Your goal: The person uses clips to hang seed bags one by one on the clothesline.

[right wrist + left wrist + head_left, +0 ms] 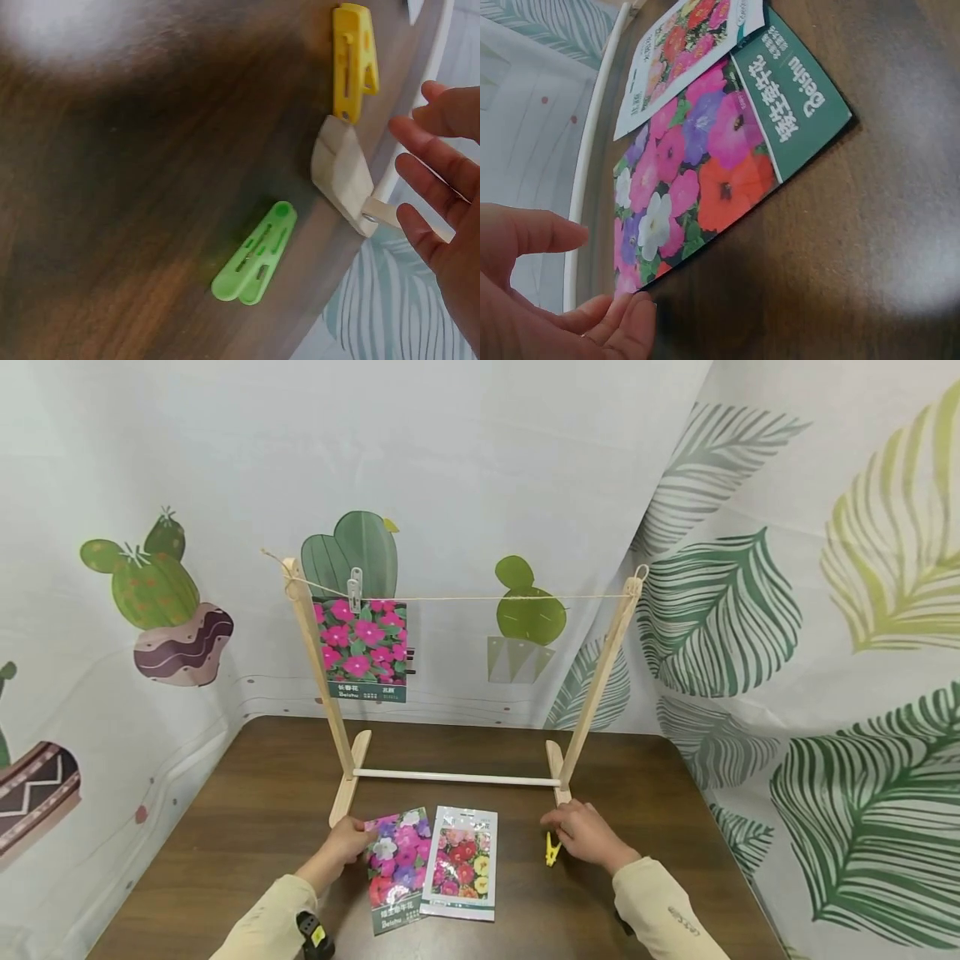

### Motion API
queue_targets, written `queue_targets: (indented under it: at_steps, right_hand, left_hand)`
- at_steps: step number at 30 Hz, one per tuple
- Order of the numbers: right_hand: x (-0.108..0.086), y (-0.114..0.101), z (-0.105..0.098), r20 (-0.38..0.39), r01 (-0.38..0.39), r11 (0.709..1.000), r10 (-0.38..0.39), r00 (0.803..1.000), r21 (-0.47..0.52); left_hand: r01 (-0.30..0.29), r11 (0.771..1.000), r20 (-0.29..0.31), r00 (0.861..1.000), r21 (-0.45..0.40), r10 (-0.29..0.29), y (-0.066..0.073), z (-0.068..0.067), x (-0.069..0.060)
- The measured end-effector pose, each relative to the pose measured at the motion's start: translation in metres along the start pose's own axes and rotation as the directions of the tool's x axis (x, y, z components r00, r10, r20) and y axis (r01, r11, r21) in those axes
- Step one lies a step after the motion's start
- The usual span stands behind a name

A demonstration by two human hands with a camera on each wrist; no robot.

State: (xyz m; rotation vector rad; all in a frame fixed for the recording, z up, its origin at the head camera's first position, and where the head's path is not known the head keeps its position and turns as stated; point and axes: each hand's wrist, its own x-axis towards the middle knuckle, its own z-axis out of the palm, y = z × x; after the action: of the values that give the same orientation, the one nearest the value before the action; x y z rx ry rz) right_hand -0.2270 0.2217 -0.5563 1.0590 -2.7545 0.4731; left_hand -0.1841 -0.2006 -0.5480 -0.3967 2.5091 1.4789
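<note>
My left hand (348, 841) is at the upper left corner of a seed packet with pink, purple and white flowers (397, 868). In the left wrist view its fingertips touch that packet's corner, while the thumb stands apart. A second, white-bordered seed packet (459, 864) partly overlaps the first. My right hand (588, 835) hovers over the table with loosely bent fingers and holds nothing. Beside it lies a yellow clothespin (352, 64), close to the rack's wooden foot (341, 169). A green clothespin (255, 253) lies nearby, hidden under the hand in the head view.
A wooden rack with a white lower bar (457, 777) stands at the back of the brown table (255, 827). From its string (480, 598) hangs a pink-flower seed packet (365, 647), held by a clear clothespin (355, 591). A patterned cloth (465, 460) hangs behind.
</note>
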Motion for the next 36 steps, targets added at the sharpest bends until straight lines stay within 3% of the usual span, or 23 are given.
queue_targets:
  at_steps: [9,16,23,36]
  right_hand:
    - [-0.006,0.001,0.009,0.104,-0.015,1.000,0.016,0.994,-0.015]
    - [-0.006,0.001,0.013,0.121,-0.013,1.000,0.017,0.993,-0.028]
    - [-0.005,-0.001,0.011,0.139,-0.033,0.999,0.035,0.990,-0.018]
    - [-0.007,-0.001,0.009,0.152,-0.053,0.999,0.054,0.987,-0.006]
  left_hand:
    - [0.017,1.000,0.019,1.000,0.000,-0.017,-0.002,0.000,0.003]
    - [0.063,0.997,0.029,0.998,-0.051,-0.062,-0.004,0.000,0.009]
    - [0.092,0.988,0.059,0.995,-0.122,-0.085,-0.001,-0.001,0.006]
    - [0.120,0.941,0.064,0.992,-0.317,-0.105,-0.002,0.000,0.012]
